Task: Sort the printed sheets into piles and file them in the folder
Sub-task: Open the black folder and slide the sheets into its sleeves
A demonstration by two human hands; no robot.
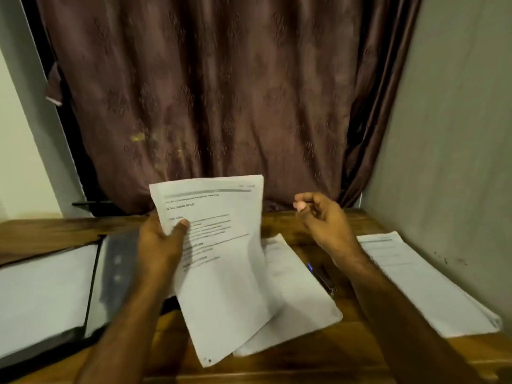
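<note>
Head view: printed sheet [221,261] held up over the wooden surface [293,358] by the left hand [163,245], thumb pressed on its face near the left edge, fingers hidden behind. Sheet white, lightly curled; grey header bar, bold headings and short text lines on the upper half, lower half blank. Print too blurred to read. Long axis runs from the bottom corner close to the camera up and away toward the curtain [210,92], leaning a little left; header end farthest from the person.

Right hand [324,220] raised beside the sheet, apart from it, fingers loosely curled, nothing in it.

Under the held sheet, a middle pile [293,300] of white sheets lies flat, long axis angled away to the right. Right pile [426,284] lies near the wall, well apart from the middle one. Pen [321,278] on the surface between the two piles. Folder [91,295], black, open at left, white page showing inside
</note>
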